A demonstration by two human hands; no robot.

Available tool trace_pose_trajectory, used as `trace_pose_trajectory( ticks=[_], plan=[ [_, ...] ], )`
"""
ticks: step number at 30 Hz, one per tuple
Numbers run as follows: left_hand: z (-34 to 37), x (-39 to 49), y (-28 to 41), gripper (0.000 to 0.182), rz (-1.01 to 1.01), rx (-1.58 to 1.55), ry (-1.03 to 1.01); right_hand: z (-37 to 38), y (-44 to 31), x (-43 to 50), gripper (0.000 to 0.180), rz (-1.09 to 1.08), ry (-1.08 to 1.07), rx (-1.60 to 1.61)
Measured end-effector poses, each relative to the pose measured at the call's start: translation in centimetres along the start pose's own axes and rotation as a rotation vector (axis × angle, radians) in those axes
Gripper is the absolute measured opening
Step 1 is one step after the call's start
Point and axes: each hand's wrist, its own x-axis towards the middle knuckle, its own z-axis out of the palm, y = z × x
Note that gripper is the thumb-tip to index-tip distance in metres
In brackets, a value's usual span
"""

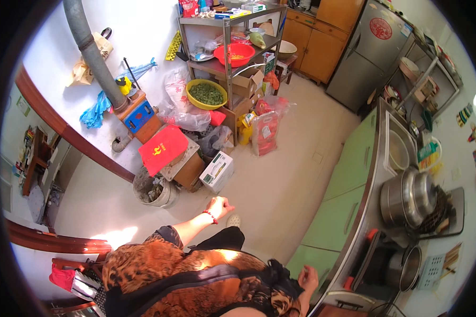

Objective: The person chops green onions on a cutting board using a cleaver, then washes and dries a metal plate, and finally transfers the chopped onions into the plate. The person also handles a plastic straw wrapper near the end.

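Observation:
My left hand (219, 207), with a red bead bracelet (211, 217) at the wrist, is held out over the tiled floor. Its fingers are curled in and no object shows in them. Just beyond it stands a white printed carton (217, 172). At my right side, my right hand (309, 279) hangs by the green cabinet doors (321, 259) below the counter. Its fingers are bent and partly turned from view; I see nothing held, and contact with the cabinet is unclear. One light-coloured clog (233, 222) shows on my foot.
A bucket (169, 198) and a box stove (139, 121) stand left. Ahead, a metal shelf (227, 67) holds a red basin (242, 50); a yellow basin of greens (189, 90) sits beside it. Bagged goods (265, 134) lie on the floor. Pots (394, 198) crowd the right counter, before a refrigerator (351, 77).

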Motion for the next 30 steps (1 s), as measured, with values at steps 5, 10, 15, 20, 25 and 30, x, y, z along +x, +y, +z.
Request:
trace_pose_trajectory(
  ticks=[5, 10, 15, 20, 25, 30],
  plan=[
    [-6.0, 5.3, -1.3, 0.026, 0.027, -0.190, 0.061, 8.4, -7.2, 16.1, 0.013, -0.396, -0.043, -0.116],
    [-10.0, 6.9, -4.4, 0.025, 0.070, -0.359, 0.254, 18.1, -15.0, 29.8, 0.008, -0.412, -0.230, 0.250],
    [-11.4, 6.5, -6.9, 0.038, -0.098, -0.469, 0.373, 27.7, -21.4, 43.6, 0.018, -0.087, -0.612, 0.782],
    [-11.3, 6.1, -8.1, 0.020, -0.328, -0.520, 0.483, 39.4, -28.4, 59.3, 0.022, 0.267, -0.785, 1.225],
    [-10.6, 6.5, -4.1, 0.020, -0.553, -0.487, 0.621, 51.8, -33.9, 71.8, 0.026, 0.532, -0.811, 1.442],
    [-9.7, 8.9, 1.5, 0.020, -0.744, -0.592, 0.625, 60.9, -35.4, 79.5, 0.022, 0.736, -0.717, 1.367]
  ],
)
